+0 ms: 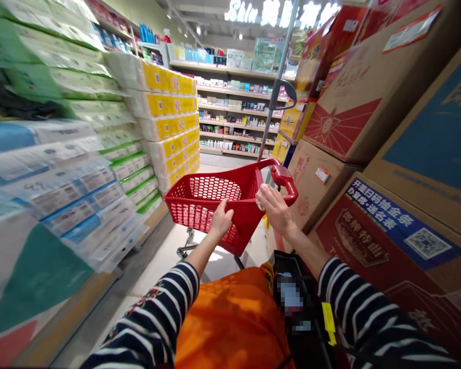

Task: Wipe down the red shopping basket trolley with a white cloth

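Observation:
A red plastic shopping basket (pixel 200 205) rides on a wheeled frame in a store aisle, tilted to the right. My left hand (pixel 220 220) grips the basket's near rim, fingers curled over it. My right hand (pixel 273 207) is closed over the near end of the red handle (pixel 288 182), with something small and white under the fingers. The basket looks empty. Both arms wear navy and white striped sleeves, and an orange garment (pixel 230 323) fills the bottom of the view.
Stacked packs of tissue paper (pixel 100 169) line the left side, with yellow packs (pixel 172 128) farther on. Cardboard cartons (pixel 369 102) tower close on the right. A metal pole (pixel 276 87) rises behind the basket. Shelves of goods (pixel 234 113) close off the aisle's far end.

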A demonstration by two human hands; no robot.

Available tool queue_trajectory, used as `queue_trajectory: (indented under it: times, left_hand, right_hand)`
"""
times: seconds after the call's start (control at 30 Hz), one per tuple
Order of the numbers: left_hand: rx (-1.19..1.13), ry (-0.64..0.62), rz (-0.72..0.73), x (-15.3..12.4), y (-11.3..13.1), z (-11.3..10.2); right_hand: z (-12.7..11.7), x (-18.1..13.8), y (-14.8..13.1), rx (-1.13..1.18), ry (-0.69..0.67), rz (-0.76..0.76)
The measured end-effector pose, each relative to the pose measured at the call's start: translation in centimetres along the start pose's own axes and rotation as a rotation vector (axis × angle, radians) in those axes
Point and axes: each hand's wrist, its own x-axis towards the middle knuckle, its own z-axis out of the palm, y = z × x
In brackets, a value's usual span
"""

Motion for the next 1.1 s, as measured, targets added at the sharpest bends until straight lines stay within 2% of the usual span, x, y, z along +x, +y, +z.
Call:
queue_trajectory:
  times: [0.03, 0.1, 0.2, 0.3, 0.4, 0.47, 0.53, 0.63, 0.7, 0.77, 0.93, 1.0, 1.1]
  left_hand:
    - [0.145, 0.033, 0.045, -0.8, -1.3, -0.3]
    - [0.415, 0.023, 0.113, -2.9, -3.6, -0.7]
    - [0.705, -0.106, 0.164, -6.0, -6.0, -0.7]
    - [0.852, -0.193, 0.189, -7.9, -7.0, -0.6]
    - [0.928, -0.221, 0.201, -8.2, -6.9, -0.8]
    - [0.970, -0.213, 0.202, -7.9, -6.5, -1.2]
    - [1.008, -0.174, 0.179, -7.4, -6.2, -1.7]
    - [1.046, -0.113, 0.140, -6.8, -6.0, -2.4]
    - [1.053, -0.109, 0.129, -7.0, -6.2, -2.5]
    - [1.054, -0.131, 0.126, -7.5, -6.6, -2.5]
    - [1.065, -0.208, 0.124, -9.0, -8.0, -2.8]
    - [1.082, -0.220, 0.114, -8.9, -8.2, -3.3]
    - [1.104, -0.197, 0.079, -8.1, -8.0, -4.0]
  right_hand:
    - [0.4, -0.3, 0.1, -0.036, -0.041, -0.047]
    - [1.6, -1.1, -0.2, -0.073, -0.122, -0.134]
    - [4.1, -3.2, -1.1, -0.060, -0.190, -0.248]
    - [6.6, -6.3, -2.2, -0.040, -0.271, -0.331]
    - [8.2, -8.8, -3.2, -0.034, -0.365, -0.396]
    - [8.4, -8.7, -3.6, -0.024, -0.374, -0.445]
    - [8.0, -6.9, -3.8, -0.021, -0.317, -0.444]
    - [7.4, -3.2, -3.8, -0.056, -0.189, -0.317]
    - [7.7, -2.2, -3.7, -0.073, -0.156, -0.249]
    - [8.8, -3.5, -3.8, -0.064, -0.187, -0.252]
    - [11.9, -10.4, -4.9, -0.007, -0.359, -0.381]
    - [12.4, -10.5, -5.3, 0.016, -0.357, -0.416]
    - [12.3, -6.7, -5.6, 0.015, -0.283, -0.390]
